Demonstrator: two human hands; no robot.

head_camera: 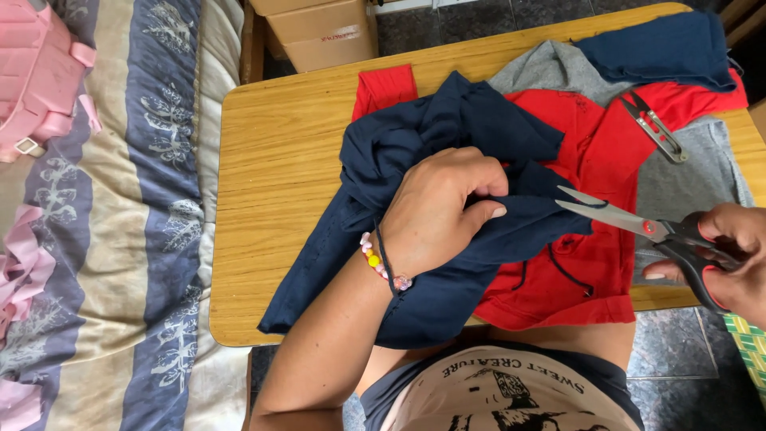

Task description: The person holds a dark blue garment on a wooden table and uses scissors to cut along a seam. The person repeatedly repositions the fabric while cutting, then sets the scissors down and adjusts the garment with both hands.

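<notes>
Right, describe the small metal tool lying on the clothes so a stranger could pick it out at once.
Start at the wooden table and go to the red garment in the pile on its far right side. The small metal snips lie there on the red cloth beside the grey garment. Unlike the scissors in the right hand, they are all silver, handle-less and untouched.

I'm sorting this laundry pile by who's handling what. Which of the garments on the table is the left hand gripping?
The dark navy garment at the front, bunched under the left hand. The red garment and grey garment lie flat behind it, unheld.
</notes>
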